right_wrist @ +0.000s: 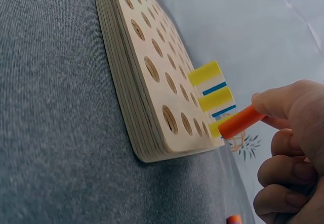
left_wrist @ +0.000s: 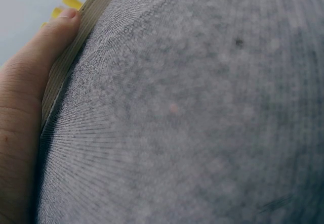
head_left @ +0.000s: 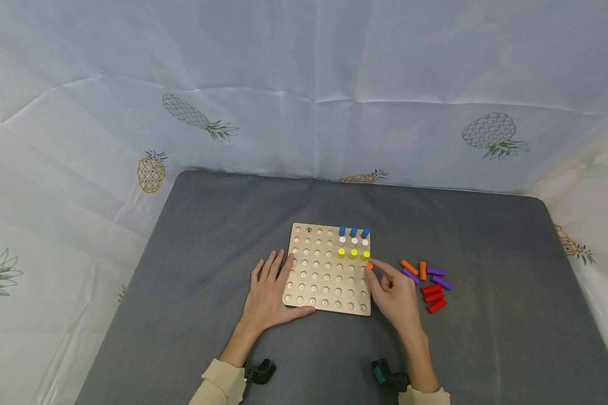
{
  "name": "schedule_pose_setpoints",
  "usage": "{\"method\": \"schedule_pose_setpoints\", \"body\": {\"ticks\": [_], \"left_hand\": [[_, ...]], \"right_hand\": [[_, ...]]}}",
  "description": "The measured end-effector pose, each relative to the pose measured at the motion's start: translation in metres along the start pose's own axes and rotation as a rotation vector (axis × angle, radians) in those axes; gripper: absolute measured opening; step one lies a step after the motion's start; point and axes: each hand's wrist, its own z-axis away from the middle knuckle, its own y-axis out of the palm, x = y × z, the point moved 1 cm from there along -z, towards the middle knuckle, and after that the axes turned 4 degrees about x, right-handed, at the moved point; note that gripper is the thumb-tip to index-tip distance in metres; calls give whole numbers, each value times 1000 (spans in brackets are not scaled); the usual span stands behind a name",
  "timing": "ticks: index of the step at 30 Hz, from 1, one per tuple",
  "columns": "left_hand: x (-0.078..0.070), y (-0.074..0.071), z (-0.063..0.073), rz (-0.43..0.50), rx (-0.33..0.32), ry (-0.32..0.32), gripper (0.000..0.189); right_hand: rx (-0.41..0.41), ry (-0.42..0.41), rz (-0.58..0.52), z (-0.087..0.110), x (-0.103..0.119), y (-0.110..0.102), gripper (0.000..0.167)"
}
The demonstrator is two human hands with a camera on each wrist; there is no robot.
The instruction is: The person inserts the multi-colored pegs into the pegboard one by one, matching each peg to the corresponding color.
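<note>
A square wooden pegboard (head_left: 314, 275) with rows of round holes lies on the grey table. Blue pegs (head_left: 353, 232), white pegs (head_left: 354, 242) and yellow pegs (head_left: 353, 254) stand in three short rows at its far right corner. My right hand (head_left: 396, 292) pinches an orange peg (right_wrist: 242, 122) between thumb and index finger, over the right edge just nearer than the yellow row. The peg is tilted in the right wrist view, its lower end close over the holes. My left hand (head_left: 268, 295) rests along the board's left edge, fingers spread and thumb at the near edge.
Right of the board lie loose orange pegs (head_left: 423, 271), purple pegs (head_left: 442, 282) and red pegs (head_left: 433, 297), just beyond my right hand. A pale curtain (head_left: 385, 67) with pineapple prints hangs behind the grey table (head_left: 208, 225).
</note>
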Motion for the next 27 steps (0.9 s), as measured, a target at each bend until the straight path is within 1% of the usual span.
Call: {"method": "schedule_pose_setpoints", "body": {"ticks": [10, 16, 22, 27], "left_hand": [[1, 2, 1, 11, -17, 12, 126], [0, 1, 1, 0, -3, 3, 127], [0, 1, 1, -13, 5, -3, 129], [0, 2, 1, -13, -1, 1, 128]], "right_hand": [[6, -26, -46, -3, 2, 6, 28], [1, -45, -61, -7, 4, 9, 24], [23, -22, -94, -11, 8, 15, 24], [29, -23, -131, -14, 12, 21, 24]]}}
